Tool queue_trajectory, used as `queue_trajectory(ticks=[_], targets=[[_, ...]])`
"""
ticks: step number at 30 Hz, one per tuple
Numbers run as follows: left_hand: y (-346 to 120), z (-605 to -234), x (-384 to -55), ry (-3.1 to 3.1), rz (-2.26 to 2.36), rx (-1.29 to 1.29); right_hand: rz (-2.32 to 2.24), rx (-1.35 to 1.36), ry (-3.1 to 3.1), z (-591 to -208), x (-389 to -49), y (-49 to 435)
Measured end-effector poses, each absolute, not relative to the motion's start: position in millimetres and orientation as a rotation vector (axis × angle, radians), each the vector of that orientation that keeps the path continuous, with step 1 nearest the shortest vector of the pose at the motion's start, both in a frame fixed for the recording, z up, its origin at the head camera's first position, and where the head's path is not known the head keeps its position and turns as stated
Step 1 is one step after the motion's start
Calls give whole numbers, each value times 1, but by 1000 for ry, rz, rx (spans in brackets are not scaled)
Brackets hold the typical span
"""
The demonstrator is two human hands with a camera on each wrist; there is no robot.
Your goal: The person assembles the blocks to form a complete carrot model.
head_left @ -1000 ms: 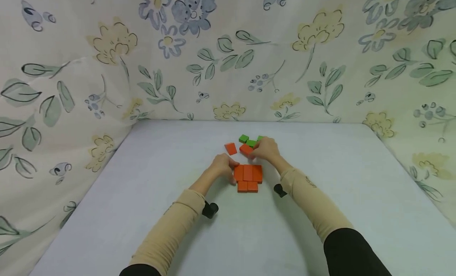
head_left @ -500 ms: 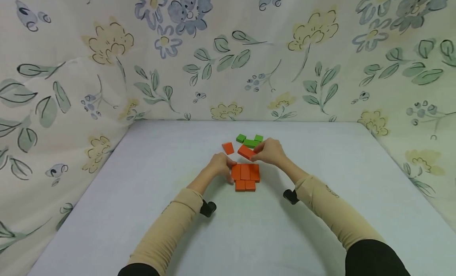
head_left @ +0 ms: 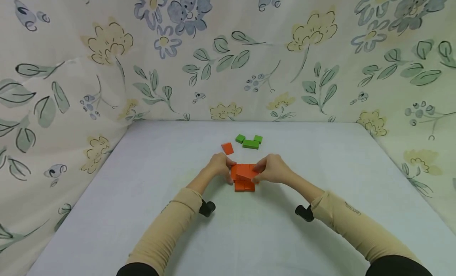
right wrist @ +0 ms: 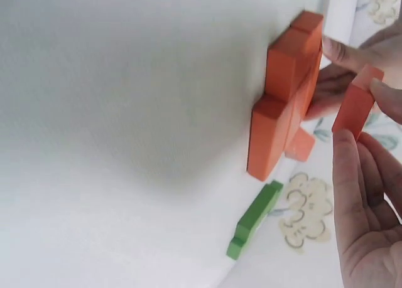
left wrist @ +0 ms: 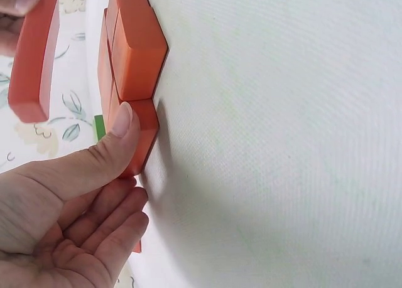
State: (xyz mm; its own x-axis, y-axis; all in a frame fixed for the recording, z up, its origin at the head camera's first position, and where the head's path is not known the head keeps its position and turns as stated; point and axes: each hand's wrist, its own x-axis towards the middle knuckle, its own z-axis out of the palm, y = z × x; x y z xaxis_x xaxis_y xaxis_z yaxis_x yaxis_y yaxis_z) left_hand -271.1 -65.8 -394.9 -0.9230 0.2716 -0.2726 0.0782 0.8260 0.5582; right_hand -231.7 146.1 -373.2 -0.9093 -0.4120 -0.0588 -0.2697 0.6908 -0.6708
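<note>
Flat orange blocks (head_left: 244, 186) lie side by side on the white table, in a wider row with a narrower row nearer the person. At their left end my left hand (head_left: 221, 166) holds the outer block, thumb (left wrist: 124, 122) on its near end and the index finger at its far end. My right hand (head_left: 274, 168) pinches a long orange block (head_left: 246, 172) between thumb and fingers. The right wrist view shows this block (right wrist: 355, 107) raised and tilted, apart from the group below it. It partly hides the wider row from the head camera.
Behind the group, a loose orange block (head_left: 227, 148) lies at an angle. Farther back are a long green block (head_left: 251, 144) and two small ones, left (head_left: 240, 138) and right (head_left: 258, 139). Floral cloth (head_left: 228, 62) hangs beyond the white table's (head_left: 142, 157) far edge.
My right hand has picked up the long orange block from beside the green ones and brought it toward the person, over the group. The left hand has stayed at the group's left end.
</note>
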Motion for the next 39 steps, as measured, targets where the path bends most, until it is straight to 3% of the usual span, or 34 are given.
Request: queue_trajectory(ticks=[21,39], targets=[[-67,-394,-269,2687,812,321,-874,-950,2603,-399,-203,145],[-66,-396,-270,2688,825,305,-959,-882,2613,-402,-202,147]])
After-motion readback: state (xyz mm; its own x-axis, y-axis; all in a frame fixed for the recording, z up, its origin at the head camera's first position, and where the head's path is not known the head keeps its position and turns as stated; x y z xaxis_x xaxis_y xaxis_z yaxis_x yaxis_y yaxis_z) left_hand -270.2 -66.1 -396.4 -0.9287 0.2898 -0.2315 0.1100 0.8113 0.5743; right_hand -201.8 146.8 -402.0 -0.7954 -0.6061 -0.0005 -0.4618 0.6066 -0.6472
